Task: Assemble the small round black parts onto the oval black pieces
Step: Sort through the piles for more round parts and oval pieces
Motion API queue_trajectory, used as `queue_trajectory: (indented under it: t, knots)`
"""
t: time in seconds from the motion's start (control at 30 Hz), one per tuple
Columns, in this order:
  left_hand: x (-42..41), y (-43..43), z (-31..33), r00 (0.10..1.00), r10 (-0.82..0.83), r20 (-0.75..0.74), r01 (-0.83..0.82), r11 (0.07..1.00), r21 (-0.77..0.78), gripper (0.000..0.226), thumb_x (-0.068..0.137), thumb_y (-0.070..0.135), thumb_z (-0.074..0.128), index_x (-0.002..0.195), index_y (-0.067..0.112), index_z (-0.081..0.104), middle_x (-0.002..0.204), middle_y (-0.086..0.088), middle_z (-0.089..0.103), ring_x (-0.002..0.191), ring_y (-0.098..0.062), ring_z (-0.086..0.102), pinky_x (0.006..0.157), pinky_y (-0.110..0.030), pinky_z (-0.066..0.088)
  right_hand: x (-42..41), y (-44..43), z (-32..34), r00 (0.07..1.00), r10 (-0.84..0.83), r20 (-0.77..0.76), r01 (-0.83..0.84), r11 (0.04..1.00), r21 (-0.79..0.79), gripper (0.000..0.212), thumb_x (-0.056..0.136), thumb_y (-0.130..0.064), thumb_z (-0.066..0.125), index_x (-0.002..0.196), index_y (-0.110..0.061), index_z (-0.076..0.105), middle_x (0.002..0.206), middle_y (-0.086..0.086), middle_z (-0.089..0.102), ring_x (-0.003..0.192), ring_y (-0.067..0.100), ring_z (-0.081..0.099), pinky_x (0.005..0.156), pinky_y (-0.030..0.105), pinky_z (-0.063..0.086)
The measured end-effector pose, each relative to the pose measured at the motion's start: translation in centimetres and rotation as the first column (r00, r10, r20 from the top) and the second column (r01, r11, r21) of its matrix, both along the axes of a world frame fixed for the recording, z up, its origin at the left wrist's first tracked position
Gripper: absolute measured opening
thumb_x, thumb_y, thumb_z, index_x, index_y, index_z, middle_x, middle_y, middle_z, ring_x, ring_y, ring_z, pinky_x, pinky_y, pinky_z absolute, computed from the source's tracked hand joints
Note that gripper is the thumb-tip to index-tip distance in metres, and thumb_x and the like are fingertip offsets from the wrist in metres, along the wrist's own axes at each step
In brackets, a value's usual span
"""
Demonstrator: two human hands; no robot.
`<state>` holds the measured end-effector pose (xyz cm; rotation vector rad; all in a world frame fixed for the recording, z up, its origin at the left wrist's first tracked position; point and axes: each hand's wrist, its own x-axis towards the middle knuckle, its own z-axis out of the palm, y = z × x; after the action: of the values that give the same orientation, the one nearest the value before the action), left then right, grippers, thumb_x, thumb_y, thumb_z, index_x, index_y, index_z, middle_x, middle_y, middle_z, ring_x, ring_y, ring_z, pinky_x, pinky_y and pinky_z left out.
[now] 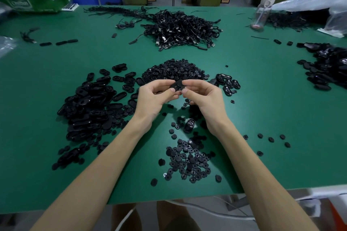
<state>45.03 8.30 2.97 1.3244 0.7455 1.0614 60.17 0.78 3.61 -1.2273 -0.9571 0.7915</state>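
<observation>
My left grip [155,97] and right grip [204,97] both pinch one oval piece [176,85] between thumbs and fingertips, above the counter [272,114]. Whether a round part is seated in it, I cannot tell. Just beyond lies the heap of round parts [174,71], and to the left a large pile of oval pieces [90,103]. Judgement: most stock remains unassembled.

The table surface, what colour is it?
The table surface is dark green, best seen in the head view.
</observation>
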Motion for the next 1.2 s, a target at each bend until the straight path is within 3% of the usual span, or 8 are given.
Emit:
queue_trajectory:
  t: [0.4, 0.67, 0.93, 1.2]
  knots:
    - [-0.06, 0.47, -0.47, 0.997, 0.024, -0.071, -0.022, 0.999, 0.031, 0.020, 0.093, 0.001, 0.073, 0.110, 0.009, 0.075, 0.096, 0.001, 0.079, 0.089, -0.025, 0.079, 0.077, -0.027, 0.061, -0.13, -0.09, 0.02, 0.999, 0.052, 0.015, -0.053, 0.997, 0.052, 0.014, 0.087, -0.001, 0.077, 0.096, -0.012, 0.077, 0.085, -0.001, 0.078, 0.077, 0.003, 0.070, 0.069, 0.013, 0.051]
    - [-0.03, 0.64, -0.56, 0.996, 0.033, -0.081, -0.031, 0.999, 0.025, 0.019, 0.093, -0.002, 0.070, 0.111, 0.005, 0.074, 0.098, -0.008, 0.078, 0.088, -0.024, 0.078, 0.075, -0.028, 0.061, -0.38, -0.14, 0.29, 0.996, 0.090, 0.020, -0.091, 0.995, 0.049, 0.019, 0.089, -0.002, 0.075, 0.105, -0.012, 0.080, 0.086, 0.003, 0.076, 0.078, 0.007, 0.066, 0.070, 0.016, 0.050]
    - [-0.03, 0.71, -0.59, 0.996, 0.030, -0.082, -0.028, 0.999, 0.027, 0.019, 0.094, -0.004, 0.069, 0.112, 0.002, 0.072, 0.100, -0.013, 0.078, 0.090, -0.027, 0.078, 0.078, -0.030, 0.062, -0.49, -0.05, 0.18, 0.995, 0.067, 0.071, -0.068, 0.998, 0.009, 0.015, 0.094, -0.004, 0.070, 0.104, -0.011, 0.079, 0.078, -0.010, 0.072, 0.074, 0.006, 0.060, 0.067, 0.019, 0.050]
    - [0.07, 0.44, -0.50, 0.995, 0.033, -0.089, -0.030, 0.999, 0.040, 0.019, 0.094, -0.004, 0.069, 0.111, 0.003, 0.073, 0.095, -0.009, 0.079, 0.089, -0.026, 0.078, 0.079, -0.032, 0.063, -0.24, 0.21, -0.02, 0.997, -0.071, -0.005, 0.071, 0.997, -0.023, 0.007, 0.096, -0.008, 0.070, 0.101, -0.013, 0.073, 0.097, 0.011, 0.078, 0.077, 0.010, 0.069, 0.065, 0.022, 0.053]
